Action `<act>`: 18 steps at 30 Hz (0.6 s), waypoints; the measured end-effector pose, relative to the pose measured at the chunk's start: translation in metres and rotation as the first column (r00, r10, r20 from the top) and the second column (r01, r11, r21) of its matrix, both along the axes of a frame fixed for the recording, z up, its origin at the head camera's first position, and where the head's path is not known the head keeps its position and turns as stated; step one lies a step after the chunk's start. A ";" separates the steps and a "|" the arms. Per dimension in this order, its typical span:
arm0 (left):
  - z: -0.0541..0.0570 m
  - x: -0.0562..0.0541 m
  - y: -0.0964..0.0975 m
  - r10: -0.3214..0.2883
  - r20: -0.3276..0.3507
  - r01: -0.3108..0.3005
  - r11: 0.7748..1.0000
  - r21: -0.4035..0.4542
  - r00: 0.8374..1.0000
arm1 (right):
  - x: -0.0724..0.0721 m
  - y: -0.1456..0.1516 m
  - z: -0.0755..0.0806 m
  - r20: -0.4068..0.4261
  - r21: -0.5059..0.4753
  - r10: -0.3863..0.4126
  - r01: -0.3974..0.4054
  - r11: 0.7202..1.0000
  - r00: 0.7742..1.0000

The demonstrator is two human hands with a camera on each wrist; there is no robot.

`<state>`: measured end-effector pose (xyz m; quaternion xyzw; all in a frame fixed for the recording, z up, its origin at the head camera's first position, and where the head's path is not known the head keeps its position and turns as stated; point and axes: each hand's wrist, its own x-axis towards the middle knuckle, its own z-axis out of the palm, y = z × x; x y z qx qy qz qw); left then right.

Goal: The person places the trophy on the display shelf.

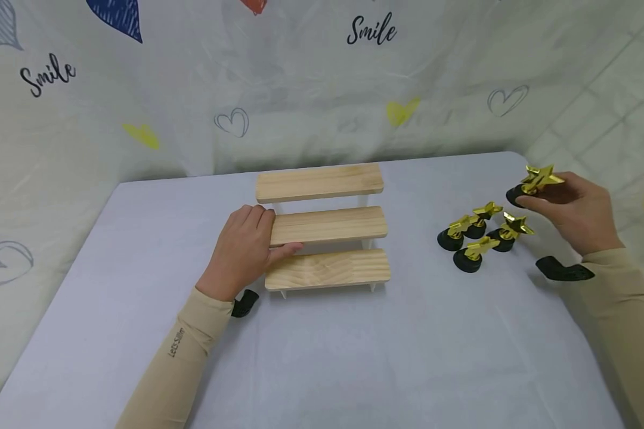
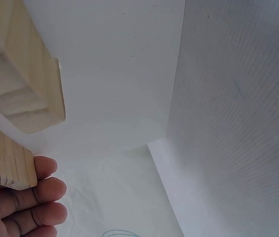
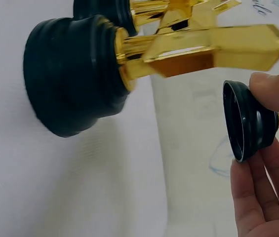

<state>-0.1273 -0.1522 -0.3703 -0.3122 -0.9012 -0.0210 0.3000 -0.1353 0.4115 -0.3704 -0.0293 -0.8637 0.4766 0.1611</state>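
A three-tier wooden display stand (image 1: 333, 226) with white supports stands in mid-table. My left hand (image 1: 241, 253) grips the left end of its middle board, the thumb lying toward the lowest board. In the left wrist view, fingertips (image 2: 50, 190) curl round a board end (image 2: 18, 165) beside the white side panel (image 2: 114, 74). At the table's right edge, my right hand (image 1: 585, 214) pinches a gold star trophy (image 1: 539, 177) by its round black base (image 3: 250, 123), held off the table. Several matching trophies (image 1: 468, 256) stand grouped just left of that hand.
A white cloth covers the table (image 1: 408, 357). Behind it hangs a pale sheet (image 1: 300, 71) printed with hearts and the word "Smile". Black wrist pieces (image 1: 563, 269) stick out below both hands.
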 end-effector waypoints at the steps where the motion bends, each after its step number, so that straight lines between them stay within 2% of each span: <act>1: 0.000 0.000 0.000 -0.001 -0.003 0.001 1.000 0.001 1.000 | 0.001 0.000 0.002 -0.002 0.012 -0.004 0.005 1.000 1.000; 6: -0.001 -0.002 0.000 -0.009 -0.023 0.009 1.000 0.008 1.000 | 0.004 -0.003 0.013 -0.015 0.017 -0.012 0.013 1.000 1.000; 18: 0.003 0.001 0.001 0.002 -0.021 -0.002 1.000 0.006 1.000 | 0.009 -0.019 0.038 -0.123 -0.058 0.073 -0.081 0.995 0.990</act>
